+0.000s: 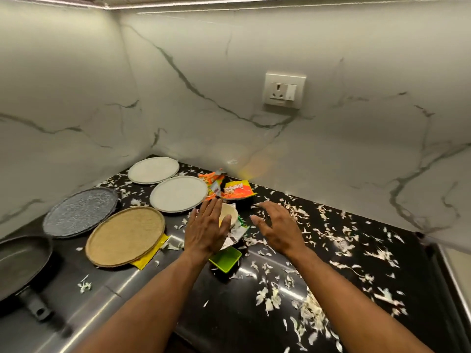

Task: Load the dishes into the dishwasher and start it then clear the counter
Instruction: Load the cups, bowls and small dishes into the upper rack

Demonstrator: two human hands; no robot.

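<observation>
Both grips, left hand [207,226] and right hand [276,226], spread and empty; between them, the cream bowl [227,214] could tip if nudged sideways.

A white wall socket [284,90] with a switch sits on the grey-veined marble backsplash [178,98].

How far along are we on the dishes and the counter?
Nothing looks done: four plates, the nearest tan plate, and the pan sit on the counter. In hand: nothing; left hand and right hand hover open over the cream bowl and wrappers. Left: loading, starting, clearing scraps. No dishwasher in view.
</observation>
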